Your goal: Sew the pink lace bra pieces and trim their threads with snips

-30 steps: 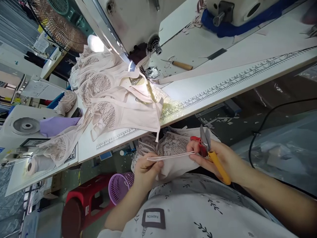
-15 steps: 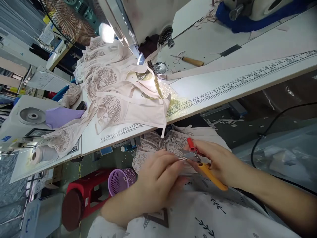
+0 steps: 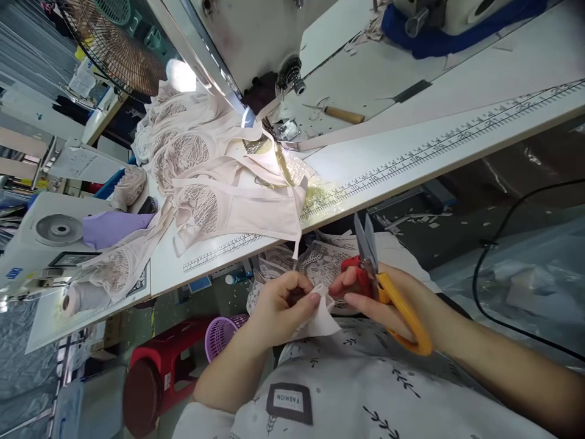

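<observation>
Fingers (image 3: 301,309) of the left hand (image 3: 274,311) are pinched on pale fabric (image 3: 324,321) above the lap (image 3: 347,378); likely light and limp, it should be gripped near its edge. Scissors (image 3: 386,289) are held by the right hand (image 3: 411,286).

Garments (image 3: 201,155) are being carried by the table (image 3: 397,167), left of an awl (image 3: 343,114); nearer, a cloth (image 3: 324,320) is being held in the left hand (image 3: 287,311), scissors (image 3: 384,292) in the right hand (image 3: 411,289).
</observation>
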A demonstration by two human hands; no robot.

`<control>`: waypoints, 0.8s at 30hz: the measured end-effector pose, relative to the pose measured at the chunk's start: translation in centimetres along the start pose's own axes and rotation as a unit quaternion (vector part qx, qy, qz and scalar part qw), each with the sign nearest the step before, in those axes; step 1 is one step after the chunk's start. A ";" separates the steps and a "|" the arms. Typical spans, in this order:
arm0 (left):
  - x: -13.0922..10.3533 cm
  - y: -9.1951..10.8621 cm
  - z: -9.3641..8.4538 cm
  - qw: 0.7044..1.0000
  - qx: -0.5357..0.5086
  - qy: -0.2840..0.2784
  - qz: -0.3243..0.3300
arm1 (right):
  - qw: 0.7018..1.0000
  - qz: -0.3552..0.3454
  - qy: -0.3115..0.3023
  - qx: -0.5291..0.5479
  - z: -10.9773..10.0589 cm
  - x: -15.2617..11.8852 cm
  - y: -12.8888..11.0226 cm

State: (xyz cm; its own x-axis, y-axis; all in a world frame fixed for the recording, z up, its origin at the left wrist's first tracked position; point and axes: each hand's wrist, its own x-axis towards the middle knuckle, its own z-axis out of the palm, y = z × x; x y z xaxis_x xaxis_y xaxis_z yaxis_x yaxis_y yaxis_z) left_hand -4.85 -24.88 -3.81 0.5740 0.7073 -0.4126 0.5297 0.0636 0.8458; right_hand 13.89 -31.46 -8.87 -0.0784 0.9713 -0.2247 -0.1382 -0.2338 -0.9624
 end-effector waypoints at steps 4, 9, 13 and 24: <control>-0.3 0.3 0.4 0.976 0.154 0.098 0.119 | 1.000 0.014 -0.017 -0.018 1.2 0.0 -0.7; -0.1 0.9 0.9 0.910 0.308 0.136 0.241 | 0.992 -0.020 0.002 -0.121 2.3 0.7 -2.1; 0.0 1.6 0.4 0.901 0.340 0.108 0.246 | 0.987 -0.047 0.039 -0.150 2.2 0.9 -2.0; 1.2 3.7 -1.4 0.988 0.142 0.046 0.034 | 0.992 -0.079 0.031 -0.094 1.7 0.5 -0.6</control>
State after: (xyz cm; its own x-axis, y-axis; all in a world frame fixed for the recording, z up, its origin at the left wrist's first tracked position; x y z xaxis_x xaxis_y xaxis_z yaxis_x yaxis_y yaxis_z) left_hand -3.11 -22.78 -0.72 0.5620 0.7653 -0.3140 0.6532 -0.1776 0.7361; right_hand 12.29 -30.95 -8.12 -0.0081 0.9973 -0.0724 0.0424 -0.0720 -0.9965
